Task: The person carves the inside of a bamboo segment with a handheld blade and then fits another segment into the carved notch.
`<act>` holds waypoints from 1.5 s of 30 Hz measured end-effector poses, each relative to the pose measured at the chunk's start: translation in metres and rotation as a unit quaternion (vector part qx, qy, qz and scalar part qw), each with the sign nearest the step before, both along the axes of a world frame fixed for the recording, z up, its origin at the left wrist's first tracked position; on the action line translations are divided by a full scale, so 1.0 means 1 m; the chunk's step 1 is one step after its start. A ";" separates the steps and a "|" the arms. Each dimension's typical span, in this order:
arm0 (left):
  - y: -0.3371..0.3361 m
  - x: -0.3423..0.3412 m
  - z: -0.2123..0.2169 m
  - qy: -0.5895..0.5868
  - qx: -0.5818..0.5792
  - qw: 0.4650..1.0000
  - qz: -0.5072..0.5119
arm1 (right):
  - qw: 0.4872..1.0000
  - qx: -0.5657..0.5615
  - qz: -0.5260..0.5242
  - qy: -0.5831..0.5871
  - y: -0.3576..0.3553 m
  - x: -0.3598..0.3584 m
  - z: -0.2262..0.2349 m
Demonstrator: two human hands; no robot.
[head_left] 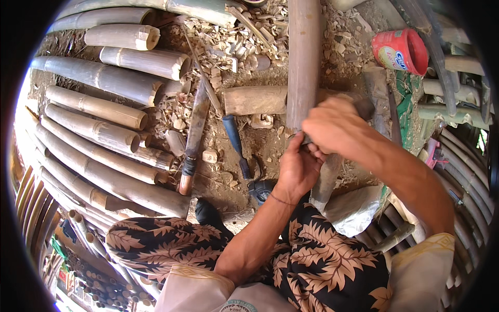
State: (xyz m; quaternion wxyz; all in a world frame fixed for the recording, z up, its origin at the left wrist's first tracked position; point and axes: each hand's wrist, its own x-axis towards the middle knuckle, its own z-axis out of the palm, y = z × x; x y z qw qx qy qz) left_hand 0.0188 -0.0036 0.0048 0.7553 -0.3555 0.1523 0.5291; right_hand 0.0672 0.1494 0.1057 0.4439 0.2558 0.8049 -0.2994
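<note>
A thick bamboo pole [303,62] runs away from me, its near end at my hands. It lies across a short log [254,100]. My left hand [299,169] is palm up just below that end, with curled fingers around something small and dark that I cannot make out. My right hand [338,127] is closed in a fist just above and to the right, slightly blurred, close against the left fingers and the pole's end. What it grips is hidden. To the left of my hands lies a blue-handled tool [232,132] with a dark metal end.
Cut bamboo lengths [104,127] lie in rows on the left. A long tool with a bound handle [193,140] rests beside them. Wood chips [254,39] litter the ground. A red tub [403,52] lies at the far right, and more poles [468,171] are stacked at the right edge.
</note>
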 end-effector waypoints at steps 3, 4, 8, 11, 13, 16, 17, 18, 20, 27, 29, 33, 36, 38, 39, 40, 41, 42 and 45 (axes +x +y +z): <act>0.003 -0.001 0.016 0.298 0.007 0.900 -0.317 | 0.969 0.100 -0.210 0.086 -0.058 0.063 -0.007; 0.005 -0.001 0.024 0.348 0.054 0.866 -0.355 | 0.965 0.119 -0.227 0.054 -0.070 0.064 0.003; -0.005 -0.008 0.026 0.223 0.032 0.938 -0.264 | 0.977 0.140 -0.160 0.013 -0.066 0.044 0.015; 0.001 -0.001 0.024 0.129 -0.035 0.984 -0.118 | 0.994 0.081 -0.060 0.040 -0.040 0.029 0.006; -0.005 -0.002 0.024 0.071 -0.027 0.994 -0.072 | 0.997 0.070 0.003 0.016 -0.035 0.012 0.004; -0.006 -0.002 0.011 0.017 0.016 1.000 -0.002 | 0.998 0.039 0.053 -0.007 -0.012 -0.003 -0.003; -0.005 -0.001 0.012 0.013 -0.001 1.000 -0.009 | 0.997 0.047 0.056 -0.009 -0.011 -0.005 -0.011; -0.003 0.006 0.015 0.009 -0.018 1.000 -0.013 | 0.997 0.055 0.061 -0.011 -0.012 -0.006 -0.018; 0.000 0.000 0.011 0.015 -0.010 1.000 -0.005 | 0.993 0.075 0.089 -0.007 -0.013 -0.011 -0.025; -0.008 -0.120 0.020 0.534 0.438 0.563 -0.454 | 0.978 0.020 -0.175 0.109 -0.083 0.100 -0.003; 0.015 -0.163 0.011 0.801 0.286 0.276 -0.448 | 0.930 -0.018 -0.338 0.144 -0.104 0.124 0.007; 0.097 -0.251 0.007 0.913 0.189 -0.108 -0.345 | 0.757 0.202 -0.576 0.233 -0.190 0.181 -0.057; 0.154 -0.290 0.001 0.941 0.074 -0.022 -0.330 | 0.680 0.306 -0.634 0.206 -0.239 0.218 -0.113; 0.176 -0.312 0.002 0.947 0.087 -0.140 -0.275 | 0.650 0.340 -0.660 0.163 -0.264 0.234 -0.137; 0.187 -0.321 0.005 0.937 0.112 -0.179 -0.277 | 0.668 0.359 -0.634 0.153 -0.276 0.243 -0.146; 0.195 -0.348 -0.003 0.919 0.140 -0.234 -0.284 | 0.688 0.369 -0.607 0.149 -0.288 0.245 -0.158; 0.200 -0.375 -0.013 0.896 0.168 -0.289 -0.293 | 0.709 0.377 -0.579 0.144 -0.295 0.241 -0.166; 0.209 -0.379 -0.011 0.871 0.210 -0.290 -0.335 | 0.709 0.377 -0.583 0.127 -0.298 0.241 -0.166; 0.235 -0.366 0.019 0.862 0.332 -0.198 -0.329 | 0.694 0.418 -0.579 0.094 -0.311 0.237 -0.158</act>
